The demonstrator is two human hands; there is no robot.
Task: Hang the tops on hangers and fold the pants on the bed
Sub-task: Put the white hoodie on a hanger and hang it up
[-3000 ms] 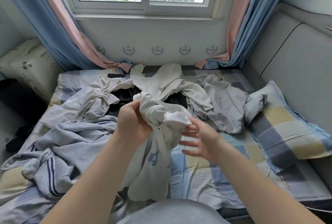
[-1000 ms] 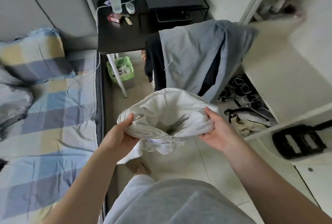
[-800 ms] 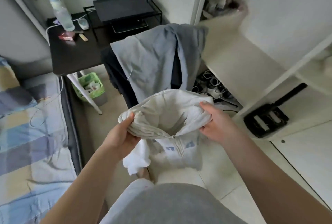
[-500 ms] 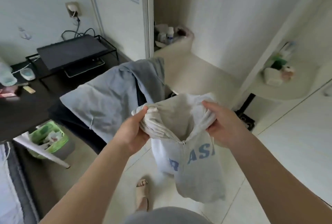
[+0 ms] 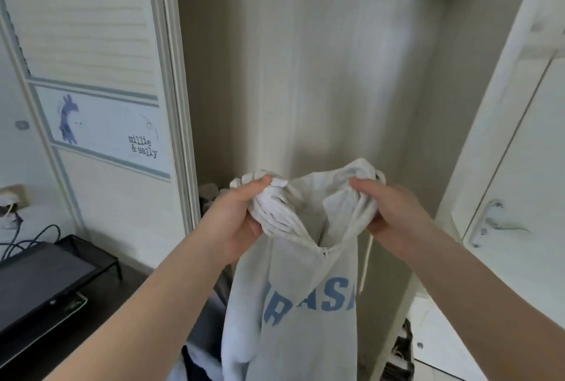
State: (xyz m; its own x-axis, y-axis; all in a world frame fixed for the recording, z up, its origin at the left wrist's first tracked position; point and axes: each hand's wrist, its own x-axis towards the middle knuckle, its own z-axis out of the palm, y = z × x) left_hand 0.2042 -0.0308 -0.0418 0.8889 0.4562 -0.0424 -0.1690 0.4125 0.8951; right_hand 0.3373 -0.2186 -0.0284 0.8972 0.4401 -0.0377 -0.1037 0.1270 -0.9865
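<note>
Near centre, before the open wardrobe (image 5: 336, 59), holds the hoodie (image 5: 293, 304) up with left hand (image 5: 235, 221) and right hand (image 5: 394, 212) each curled on bunched collar fabric; may drop it if either wad slips, or snag the dangling drawstring (image 5: 365, 261) on the right door (image 5: 504, 166).

black wire rack (image 5: 46, 273) at left, door handle (image 5: 492, 219) at right.

Both forearms, the left hand (image 5: 241, 221) and right hand (image 5: 394, 212) are bare.
</note>
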